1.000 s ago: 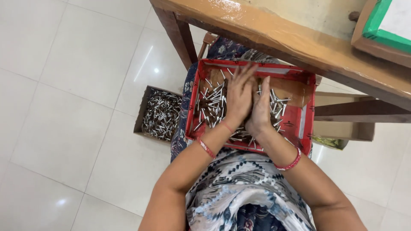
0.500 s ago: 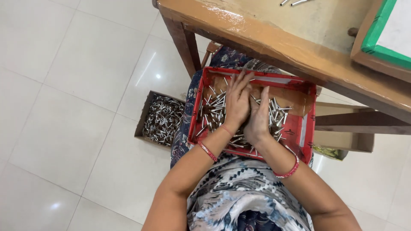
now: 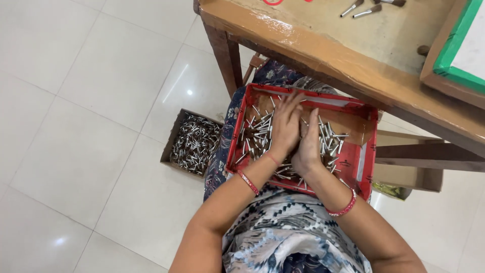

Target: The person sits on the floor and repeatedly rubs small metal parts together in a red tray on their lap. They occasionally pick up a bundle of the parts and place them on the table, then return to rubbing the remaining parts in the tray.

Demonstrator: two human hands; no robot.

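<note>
Hands together now, left hand (image 3: 285, 126) and right hand (image 3: 308, 144) pressed palm to palm, fingers flat, squeezing a clump of small metal pins (image 3: 257, 134) inside the red tray (image 3: 366, 151) on the lap. Risk: that tray sits tilted, so a nudge could tip pins onto the floor. Beyond, a cardboard box (image 3: 194, 144) of pins stands on the tiles; further off, the wooden counter (image 3: 323, 45).

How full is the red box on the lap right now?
Partly full. The red box holds a loose scatter of small metal pieces, with bare bottom showing at its far right; both hands cover the middle.
</note>
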